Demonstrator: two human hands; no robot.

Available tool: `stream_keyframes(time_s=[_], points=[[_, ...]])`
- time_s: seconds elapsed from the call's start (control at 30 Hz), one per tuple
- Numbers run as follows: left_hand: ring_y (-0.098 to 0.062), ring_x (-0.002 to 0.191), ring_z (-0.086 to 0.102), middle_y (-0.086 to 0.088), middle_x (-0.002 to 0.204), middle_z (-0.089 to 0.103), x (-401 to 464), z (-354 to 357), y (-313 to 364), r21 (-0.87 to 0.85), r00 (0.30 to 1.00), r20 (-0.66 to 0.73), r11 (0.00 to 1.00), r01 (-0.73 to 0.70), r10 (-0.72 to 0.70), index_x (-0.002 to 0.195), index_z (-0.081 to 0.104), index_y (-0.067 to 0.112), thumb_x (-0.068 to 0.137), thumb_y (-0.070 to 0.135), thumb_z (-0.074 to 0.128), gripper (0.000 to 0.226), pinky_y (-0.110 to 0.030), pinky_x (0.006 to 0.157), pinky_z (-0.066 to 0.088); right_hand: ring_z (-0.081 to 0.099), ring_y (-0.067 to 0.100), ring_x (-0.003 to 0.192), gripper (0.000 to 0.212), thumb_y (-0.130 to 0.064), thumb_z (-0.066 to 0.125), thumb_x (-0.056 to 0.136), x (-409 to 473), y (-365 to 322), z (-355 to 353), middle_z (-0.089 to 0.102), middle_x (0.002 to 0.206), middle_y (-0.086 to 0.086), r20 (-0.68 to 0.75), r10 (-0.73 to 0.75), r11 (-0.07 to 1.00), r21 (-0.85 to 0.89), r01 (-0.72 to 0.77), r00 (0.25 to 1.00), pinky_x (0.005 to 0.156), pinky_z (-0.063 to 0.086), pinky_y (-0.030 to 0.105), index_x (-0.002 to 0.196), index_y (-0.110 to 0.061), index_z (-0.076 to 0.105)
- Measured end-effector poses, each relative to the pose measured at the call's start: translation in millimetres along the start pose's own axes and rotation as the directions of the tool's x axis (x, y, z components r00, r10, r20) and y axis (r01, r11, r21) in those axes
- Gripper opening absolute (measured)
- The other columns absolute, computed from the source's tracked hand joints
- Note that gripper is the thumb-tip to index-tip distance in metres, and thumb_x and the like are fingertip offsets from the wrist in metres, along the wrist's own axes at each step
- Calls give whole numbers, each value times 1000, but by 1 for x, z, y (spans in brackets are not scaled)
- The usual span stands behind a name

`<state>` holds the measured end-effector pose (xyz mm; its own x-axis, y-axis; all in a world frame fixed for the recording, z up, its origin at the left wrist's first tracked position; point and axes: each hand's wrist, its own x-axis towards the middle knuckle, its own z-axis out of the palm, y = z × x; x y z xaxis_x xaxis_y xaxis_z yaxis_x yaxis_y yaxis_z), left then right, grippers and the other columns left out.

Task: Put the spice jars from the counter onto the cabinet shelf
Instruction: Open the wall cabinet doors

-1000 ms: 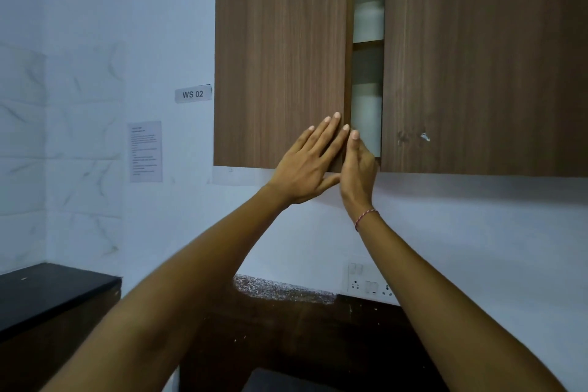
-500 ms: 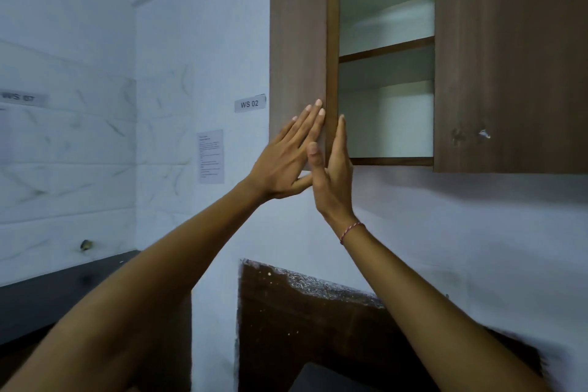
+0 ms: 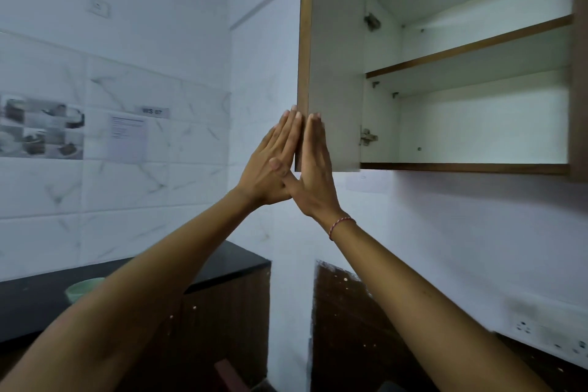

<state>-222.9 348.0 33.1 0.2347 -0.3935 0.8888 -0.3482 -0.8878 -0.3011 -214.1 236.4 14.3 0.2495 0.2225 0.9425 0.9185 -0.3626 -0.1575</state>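
The wall cabinet's left door (image 3: 334,57) stands wide open, edge-on to me, its white inner face showing. My left hand (image 3: 270,165) lies flat on the door's outer side and my right hand (image 3: 313,165) flat on its inner side, both with straight fingers near the door's lower corner. Inside, the lower shelf (image 3: 461,167) and the upper shelf (image 3: 471,51) hold nothing that I can see. No spice jars are in view.
The cabinet's right door (image 3: 579,73) is closed at the frame's right edge. A black counter (image 3: 229,261) runs along the tiled left wall with a green bowl (image 3: 81,289) on it. A socket strip (image 3: 547,334) sits low on the right wall.
The left door has swung from nearly closed to wide open, with both hands on its edge. My view has turned left, showing the cabinet's inside and the tiled side wall.
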Motion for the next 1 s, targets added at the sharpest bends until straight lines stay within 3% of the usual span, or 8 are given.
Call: stream_keyframes(time_s=[0.2, 0.37, 0.5, 0.67, 0.87, 1.0], points=[[-32, 146, 5, -25, 155, 7, -20, -7, -43, 131, 997, 53, 990, 42, -50, 146, 11, -4, 84, 38, 57, 88, -38, 120, 14, -12, 16, 146, 87, -51, 45, 91, 18, -1, 43, -11, 158, 6, 80, -57, 995, -76, 63, 995, 121, 6, 41, 148, -11, -7], [-31, 146, 8, -22, 155, 8, -38, -11, -78, 262, 991, 132, 965, -14, -22, 145, 12, -3, 85, 52, 39, 86, -39, 120, 14, -14, 16, 146, 87, -59, 40, 89, 29, 13, 78, -16, 158, 2, 184, -22, 990, -135, 48, 983, 120, 6, 47, 148, -21, -12], [-30, 145, 8, -18, 156, 11, -50, -9, -108, 475, 975, 205, 879, -22, -86, 147, 15, 1, 85, 57, 33, 85, -39, 118, 8, -13, 18, 146, 91, -70, 33, 83, 36, 28, 104, -16, 158, 1, 278, 8, 958, -279, 73, 961, 116, 3, 50, 147, -26, -15], [-29, 147, -4, -14, 158, -4, -67, 5, -143, 634, 901, 355, 773, -35, -250, 149, 1, 5, 87, 50, 41, 86, -40, 119, -2, -14, 21, 146, 91, -72, 30, 83, 44, 42, 139, -18, 157, 3, 398, 32, 924, -362, 125, 917, 118, 5, 53, 147, -25, -14], [-29, 147, 4, -13, 158, 4, -74, 15, -147, 609, 946, 282, 792, -46, -162, 149, 3, 6, 86, 46, 40, 83, -41, 119, 5, -18, 20, 145, 96, -84, 8, 68, 37, 56, 161, -20, 157, 3, 296, -1, 895, -426, 133, 955, 116, 0, 48, 136, -27, -29], [-26, 146, -5, -11, 157, -7, -84, 38, -128, 548, 950, 158, 825, 141, -267, 148, -2, 7, 87, 51, 38, 85, -39, 118, 1, -12, 21, 146, 95, -83, 10, 71, 32, 72, 148, -12, 158, 6, 292, -86, 867, -450, 216, 953, 117, 2, 49, 142, -27, -19]])
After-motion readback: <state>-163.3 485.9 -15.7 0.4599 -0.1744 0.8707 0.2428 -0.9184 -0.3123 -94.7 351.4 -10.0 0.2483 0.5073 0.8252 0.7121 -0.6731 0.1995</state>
